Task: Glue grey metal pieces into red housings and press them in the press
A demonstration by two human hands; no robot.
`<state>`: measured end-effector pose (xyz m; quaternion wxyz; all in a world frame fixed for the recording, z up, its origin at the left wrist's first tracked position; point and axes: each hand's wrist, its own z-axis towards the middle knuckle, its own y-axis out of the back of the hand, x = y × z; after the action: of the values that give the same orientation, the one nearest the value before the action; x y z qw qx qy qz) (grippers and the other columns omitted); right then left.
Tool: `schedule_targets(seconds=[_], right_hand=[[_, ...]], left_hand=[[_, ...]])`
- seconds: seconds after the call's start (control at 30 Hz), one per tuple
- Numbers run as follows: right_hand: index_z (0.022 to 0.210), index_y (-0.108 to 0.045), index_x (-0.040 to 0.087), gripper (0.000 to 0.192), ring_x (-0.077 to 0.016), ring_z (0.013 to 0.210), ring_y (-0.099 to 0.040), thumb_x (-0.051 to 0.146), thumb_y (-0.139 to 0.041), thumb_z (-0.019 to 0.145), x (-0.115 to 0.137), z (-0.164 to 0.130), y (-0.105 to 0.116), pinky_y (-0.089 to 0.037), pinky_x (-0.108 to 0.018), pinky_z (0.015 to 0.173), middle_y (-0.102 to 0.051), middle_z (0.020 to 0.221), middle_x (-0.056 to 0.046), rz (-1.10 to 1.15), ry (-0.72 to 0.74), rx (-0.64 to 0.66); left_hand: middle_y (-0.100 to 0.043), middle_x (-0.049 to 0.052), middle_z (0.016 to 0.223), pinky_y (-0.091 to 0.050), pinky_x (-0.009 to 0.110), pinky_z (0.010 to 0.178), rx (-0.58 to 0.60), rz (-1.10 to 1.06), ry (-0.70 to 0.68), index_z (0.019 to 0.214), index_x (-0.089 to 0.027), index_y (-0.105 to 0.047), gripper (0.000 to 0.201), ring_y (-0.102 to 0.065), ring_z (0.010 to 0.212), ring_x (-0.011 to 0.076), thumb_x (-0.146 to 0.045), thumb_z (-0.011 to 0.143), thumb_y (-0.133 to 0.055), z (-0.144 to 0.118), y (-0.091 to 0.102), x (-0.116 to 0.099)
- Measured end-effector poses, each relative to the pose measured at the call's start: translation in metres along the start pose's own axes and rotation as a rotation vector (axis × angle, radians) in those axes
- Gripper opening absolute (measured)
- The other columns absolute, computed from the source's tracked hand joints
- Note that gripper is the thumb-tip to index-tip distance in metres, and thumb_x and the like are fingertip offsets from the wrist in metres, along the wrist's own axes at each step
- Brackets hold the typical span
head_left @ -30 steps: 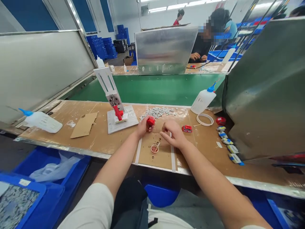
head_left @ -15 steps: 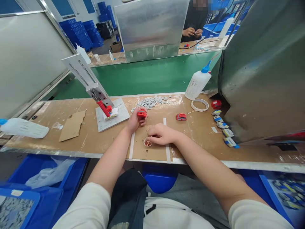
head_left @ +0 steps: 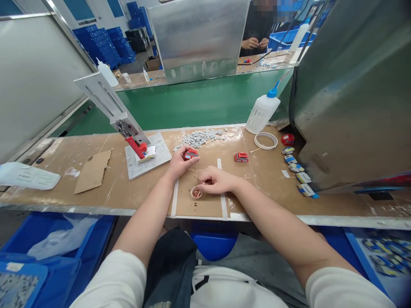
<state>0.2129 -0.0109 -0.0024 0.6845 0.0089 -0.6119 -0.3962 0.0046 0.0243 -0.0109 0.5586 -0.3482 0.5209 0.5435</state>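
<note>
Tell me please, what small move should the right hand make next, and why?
Probably lift from the small cup toward the red part. The right hand rests at the cup's rim, while the left hand holds the red part up just beyond it.

The left hand covers most of the small red part. What the right hand pinches over the small cup is too small to tell. The squeeze bottle is cut off at the left edge.
</note>
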Motion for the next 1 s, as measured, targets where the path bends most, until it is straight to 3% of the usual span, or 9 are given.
schedule_targets(seconds=[0.23,0.33,0.4,0.47,0.57,0.8,0.9,1.0], right_hand=[[0.060,-0.028,0.021,0.048,-0.0069,0.056,-0.024,0.029,-0.061,0.094,-0.005,-0.002,0.002,-0.020,-0.026,0.054,-0.024,0.058,0.007,0.079,-0.014,-0.038],[0.059,-0.030,0.021,0.046,-0.0070,0.056,-0.025,0.028,-0.062,0.091,-0.006,-0.002,0.001,-0.020,-0.026,0.054,-0.027,0.058,0.007,0.086,-0.017,-0.003],[0.059,-0.031,0.021,0.045,-0.0070,0.056,-0.024,0.028,-0.062,0.091,-0.007,-0.002,0.000,-0.020,-0.026,0.054,-0.027,0.058,0.007,0.093,-0.023,0.010],[0.059,-0.029,0.021,0.046,-0.0069,0.056,-0.024,0.028,-0.062,0.091,-0.007,-0.001,0.000,-0.020,-0.026,0.054,-0.026,0.058,0.007,0.097,-0.012,-0.022],[0.058,-0.026,0.022,0.049,-0.0069,0.055,-0.022,0.030,-0.061,0.091,-0.009,0.000,0.002,-0.019,-0.026,0.054,-0.023,0.058,0.007,0.097,0.024,-0.174],[0.056,-0.031,0.022,0.048,-0.0083,0.052,-0.025,0.037,-0.059,0.092,-0.010,0.002,0.008,-0.022,-0.027,0.054,-0.029,0.053,0.006,0.057,0.005,-0.772],[0.056,-0.030,0.023,0.048,-0.0091,0.054,-0.025,0.039,-0.058,0.092,-0.009,0.005,0.008,-0.023,-0.028,0.055,-0.028,0.054,0.006,-0.023,-0.050,-0.870],[0.057,-0.033,0.022,0.047,-0.0099,0.054,-0.027,0.042,-0.057,0.092,-0.010,0.006,0.007,-0.024,-0.028,0.056,-0.030,0.054,0.005,-0.100,-0.078,-0.858]], left_hand=[[-0.070,0.007,0.104,-0.061,0.034,0.086,0.123,-0.266,0.127,0.110,-0.019,-0.061,0.059,-0.072,0.101,0.0225,-0.057,0.076,-0.089,-0.001,-0.003,-0.002],[-0.066,0.002,0.092,-0.063,0.034,0.083,0.118,-0.294,0.135,0.114,-0.019,-0.062,0.063,-0.070,0.082,0.0158,-0.057,0.073,-0.091,-0.001,-0.004,-0.003],[-0.058,-0.003,0.080,-0.060,0.029,0.069,0.112,-0.292,0.134,0.118,-0.021,-0.062,0.062,-0.057,0.062,0.0094,-0.066,0.080,-0.082,-0.002,-0.005,-0.003],[-0.051,-0.005,0.073,-0.047,0.022,0.050,0.086,-0.263,0.164,0.115,-0.023,-0.060,0.055,-0.042,0.051,0.0074,-0.073,0.090,-0.066,-0.003,-0.006,-0.003],[-0.051,-0.003,0.071,-0.029,0.020,0.044,0.043,-0.144,0.206,0.100,-0.023,-0.059,0.049,-0.038,0.051,0.0089,-0.072,0.098,-0.052,-0.005,-0.007,-0.003],[-0.059,0.002,0.072,-0.044,0.029,0.065,0.104,0.077,0.102,0.085,-0.020,-0.061,0.046,-0.054,0.066,0.0164,-0.057,0.104,-0.042,-0.005,-0.008,-0.002],[-0.061,0.003,0.074,-0.046,0.031,0.070,0.128,0.093,0.086,0.086,-0.020,-0.060,0.042,-0.056,0.069,0.0175,-0.051,0.106,-0.041,-0.005,-0.009,0.001],[-0.061,0.002,0.074,-0.045,0.032,0.072,0.146,0.100,0.089,0.085,-0.020,-0.061,0.041,-0.054,0.068,0.0173,-0.048,0.106,-0.041,-0.005,-0.009,0.002]])
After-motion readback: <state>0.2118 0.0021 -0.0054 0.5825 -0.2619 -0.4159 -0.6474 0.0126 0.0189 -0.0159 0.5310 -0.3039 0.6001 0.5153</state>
